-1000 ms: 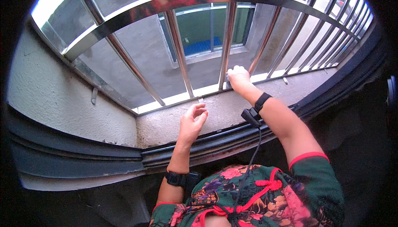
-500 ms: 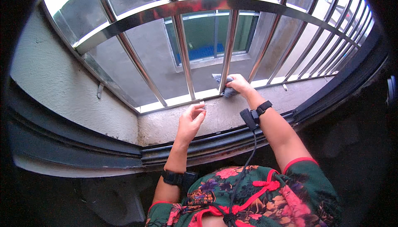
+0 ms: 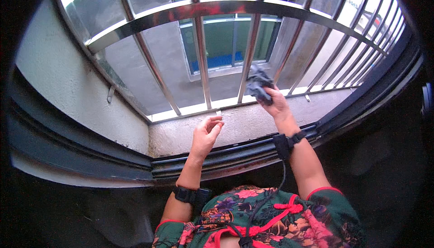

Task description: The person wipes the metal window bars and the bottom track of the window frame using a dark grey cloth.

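Note:
My right hand (image 3: 276, 105) grips a crumpled grey cloth (image 3: 260, 84). The cloth bunches up past my fingers, slightly blurred, beside a shiny metal bar (image 3: 248, 60) of the window grille. Whether it touches that bar I cannot tell. My left hand (image 3: 206, 135) hovers over the pale sill (image 3: 176, 132), its fingers loosely bent and a little apart from the thumb, with nothing seen in them. Just beyond its fingertips, a small white bracket (image 3: 219, 112) sits at the grille's bottom rail (image 3: 230, 103).
A broad horizontal rail (image 3: 226, 8) crosses the upright bars. Along the near side of the sill runs a dark window frame track (image 3: 208, 159). A rough plastered wall (image 3: 58, 80) rises at left. Beyond the grille is a grey wall with a window (image 3: 221, 44). A black cable (image 3: 284, 175) hangs from my right wrist.
My right hand has drawn back from the foot of the bar and moved slightly right, bringing the cloth along. The cloth now shows more fully. My left hand has barely moved.

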Tool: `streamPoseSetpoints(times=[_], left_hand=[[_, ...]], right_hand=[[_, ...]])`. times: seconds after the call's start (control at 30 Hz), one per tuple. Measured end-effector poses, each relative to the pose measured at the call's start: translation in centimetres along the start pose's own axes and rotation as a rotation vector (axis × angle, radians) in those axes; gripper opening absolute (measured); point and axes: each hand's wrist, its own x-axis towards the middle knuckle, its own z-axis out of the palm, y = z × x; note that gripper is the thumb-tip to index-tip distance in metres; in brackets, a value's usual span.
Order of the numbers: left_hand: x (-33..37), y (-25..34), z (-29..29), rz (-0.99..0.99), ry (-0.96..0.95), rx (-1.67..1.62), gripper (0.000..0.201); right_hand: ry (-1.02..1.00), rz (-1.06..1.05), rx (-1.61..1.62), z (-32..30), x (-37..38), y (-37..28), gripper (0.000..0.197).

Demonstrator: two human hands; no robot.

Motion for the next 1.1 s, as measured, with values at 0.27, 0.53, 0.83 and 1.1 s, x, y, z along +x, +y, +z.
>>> streamPoseSetpoints(times=[0.27, 0.53, 0.83, 1.1], left_hand=[[-1.5, 0.0, -2.0, 0.061, 0.129, -0.034, 0.024], [-2.2, -0.2, -3.1, 0.072, 0.153, -0.043, 0.024], [-2.6, -0.4, -3.7, 0.088, 0.177, 0.008, 0.022], [-4.2, -0.3, -5.1, 0.064, 0.222, -0.015, 0.023]], right_hand=[[-0.214, -0.285, -0.933, 11.5, -3.7, -3.0, 0.038], [-0.048, -0.355, -2.704, 14.3, 0.8, 4.7, 0.016], [-0.133, 0.035, -2.766, 8.1, 4.6, 10.5, 0.016], [0.105, -0.135, -2.488, 6.7, 5.8, 10.4, 0.019]])
